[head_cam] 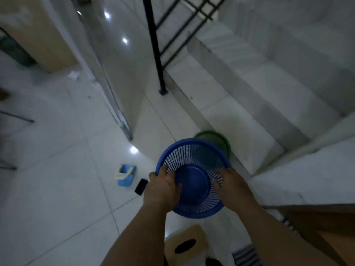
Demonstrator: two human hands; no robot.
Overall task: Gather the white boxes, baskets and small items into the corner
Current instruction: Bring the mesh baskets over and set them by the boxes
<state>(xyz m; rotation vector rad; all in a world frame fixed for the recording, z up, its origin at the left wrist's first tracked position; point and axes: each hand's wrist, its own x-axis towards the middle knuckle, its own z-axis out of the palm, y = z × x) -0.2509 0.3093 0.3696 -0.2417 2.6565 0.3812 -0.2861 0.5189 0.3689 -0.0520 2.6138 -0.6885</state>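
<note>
The tiled floor (pixel 57 189) lies open to the left and ahead. On the right it ends at the edge of the lowest white step (pixel 240 135) of a stair, where a black railing post (pixel 155 45) stands on the tiles. A glossy partition wall (pixel 123 73) runs down the middle and ends in a corner near the baskets. A wooden stool (pixel 184 240) with an oval hole in its seat sits below the arms, close to the person. The blue basket (pixel 194 181) is round, with a slatted mesh wall, a solid flat bottom and a thick rim. It is held tilted above the floor, mouth toward the camera. A green basket (pixel 217 138) of similar mesh stands just beyond it against the step, partly hidden by the blue rim. On the floor to the left lie a small light-blue box (pixel 125 175) and, just beside it, a dark flat item (pixel 141 186), blurred. The left hand (pixel 163 189) grips the left rim, its fingers (pixel 172 181) curled inside and the thumb outside. The right hand (pixel 233 184) holds the right rim, its fingers (pixel 219 182) bent over onto the inner mesh.
</note>
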